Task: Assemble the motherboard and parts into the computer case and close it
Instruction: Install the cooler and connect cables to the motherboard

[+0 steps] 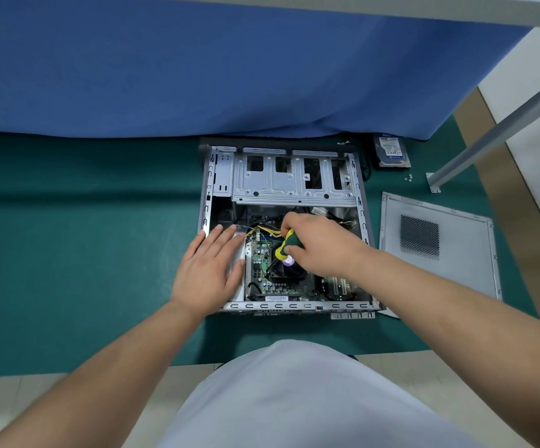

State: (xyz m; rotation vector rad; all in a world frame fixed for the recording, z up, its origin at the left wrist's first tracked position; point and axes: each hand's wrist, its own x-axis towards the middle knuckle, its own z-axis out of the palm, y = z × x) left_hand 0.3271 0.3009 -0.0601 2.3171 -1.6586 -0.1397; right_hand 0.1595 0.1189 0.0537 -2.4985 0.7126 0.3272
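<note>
Both my forearms reach forward and converge, bare to above the wrist. My left hand (212,265) lies palm down, fingers straight and slightly spread, pointing away from me and a little to the right, thumb out to the right side. My right hand (318,245) is angled in from the right with the wrist bent and knuckles up, its fingers and thumb curled round a tool handle that slants down and to the left.
</note>
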